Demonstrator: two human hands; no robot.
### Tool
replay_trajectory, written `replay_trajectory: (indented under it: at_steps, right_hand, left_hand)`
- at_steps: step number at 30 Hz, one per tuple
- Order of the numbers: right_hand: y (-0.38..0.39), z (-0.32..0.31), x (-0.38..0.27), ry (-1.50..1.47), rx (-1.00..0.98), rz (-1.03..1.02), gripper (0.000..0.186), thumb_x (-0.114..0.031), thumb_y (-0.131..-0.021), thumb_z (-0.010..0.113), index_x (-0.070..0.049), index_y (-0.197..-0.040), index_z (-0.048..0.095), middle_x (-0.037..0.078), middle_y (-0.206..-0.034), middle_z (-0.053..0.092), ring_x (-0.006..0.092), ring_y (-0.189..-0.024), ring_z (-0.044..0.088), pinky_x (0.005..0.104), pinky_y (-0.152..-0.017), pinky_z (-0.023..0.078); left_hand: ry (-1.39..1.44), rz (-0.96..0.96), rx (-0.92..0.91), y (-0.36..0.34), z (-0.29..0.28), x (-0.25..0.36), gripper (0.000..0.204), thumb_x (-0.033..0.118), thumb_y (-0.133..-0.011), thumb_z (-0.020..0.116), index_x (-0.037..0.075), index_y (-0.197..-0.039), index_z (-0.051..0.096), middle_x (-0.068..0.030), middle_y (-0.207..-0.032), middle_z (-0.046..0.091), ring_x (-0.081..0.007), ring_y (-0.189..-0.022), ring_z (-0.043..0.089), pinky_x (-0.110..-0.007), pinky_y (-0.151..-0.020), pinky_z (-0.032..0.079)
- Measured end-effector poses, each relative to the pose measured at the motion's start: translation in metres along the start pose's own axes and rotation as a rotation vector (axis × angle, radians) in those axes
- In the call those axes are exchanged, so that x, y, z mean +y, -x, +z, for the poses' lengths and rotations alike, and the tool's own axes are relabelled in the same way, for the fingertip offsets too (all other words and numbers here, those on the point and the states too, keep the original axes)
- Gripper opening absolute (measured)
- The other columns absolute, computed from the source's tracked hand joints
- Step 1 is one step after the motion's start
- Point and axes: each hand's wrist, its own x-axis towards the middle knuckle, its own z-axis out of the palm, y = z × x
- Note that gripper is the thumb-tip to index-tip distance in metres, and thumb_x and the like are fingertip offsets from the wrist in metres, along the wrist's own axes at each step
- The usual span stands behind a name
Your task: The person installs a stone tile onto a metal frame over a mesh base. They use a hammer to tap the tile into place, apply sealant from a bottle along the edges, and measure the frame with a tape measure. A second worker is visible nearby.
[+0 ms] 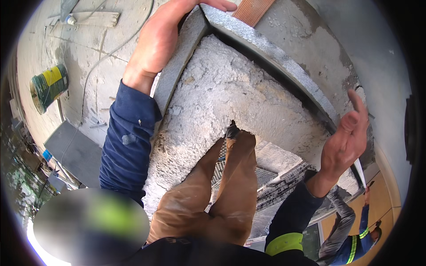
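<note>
My left hand [157, 42] is closed around the upper corner of a speckled grey stone strip [181, 66], its fingers reaching over the top. A second speckled strip [270, 46] runs from that corner down to the right, with a dark gap along its inner side. My right hand [344, 137] is open beside the lower right end of that strip, fingers extended and thumb bent; contact is hard to tell. Between the strips lies rough, crumbly mortar [230, 75], with my brown-trousered legs [233, 186] below it.
A green-and-yellow bucket [49, 88], grey slab [73, 150] and cable [93, 66] lie left; a wooden board [250, 11] at top; a grey wall [386, 80] right. A co-worker [355, 246] in reflective clothing reaches up at lower right. A blurred rounded shape [88, 224] covers the lower left.
</note>
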Motion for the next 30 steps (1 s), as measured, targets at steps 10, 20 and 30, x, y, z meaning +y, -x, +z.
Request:
replay_trajectory:
  at_steps: [10,20,30]
  right_hand:
    - [0.020,0.028,0.026,0.320,0.022,-0.140,0.040,-0.040,-0.089,0.040,-0.002,-0.095,0.052,0.012,-0.085,0.051,0.0308,-0.080,0.048,0.0371,-0.075,0.033]
    - [0.017,0.031,0.019,0.307,0.040,-0.185,0.042,-0.039,-0.091,0.036,-0.001,-0.095,0.051,0.014,-0.083,0.050,0.0328,-0.080,0.048,0.0384,-0.074,0.033]
    - [0.017,0.031,0.016,0.350,-0.055,-0.114,0.051,-0.043,-0.093,0.029,0.003,-0.094,0.050,0.016,-0.084,0.048,0.0333,-0.081,0.047,0.0373,-0.076,0.033]
  left_hand:
    - [0.167,-0.164,0.167,-0.001,0.013,-0.001,0.058,0.043,-0.089,0.028,-0.007,-0.091,0.058,-0.0169,-0.088,0.062,-0.0222,-0.084,0.058,-0.030,-0.082,0.041]
    - [0.025,-0.100,0.034,-0.030,-0.052,-0.139,0.043,0.039,-0.088,0.041,0.001,-0.096,0.060,-0.0115,-0.092,0.061,-0.0168,-0.085,0.056,-0.029,-0.084,0.041]
    - [0.012,-0.176,0.265,-0.041,-0.022,-0.146,0.046,0.032,-0.086,0.036,-0.002,-0.069,0.061,-0.0109,-0.070,0.060,-0.0194,-0.070,0.052,-0.030,-0.076,0.039]
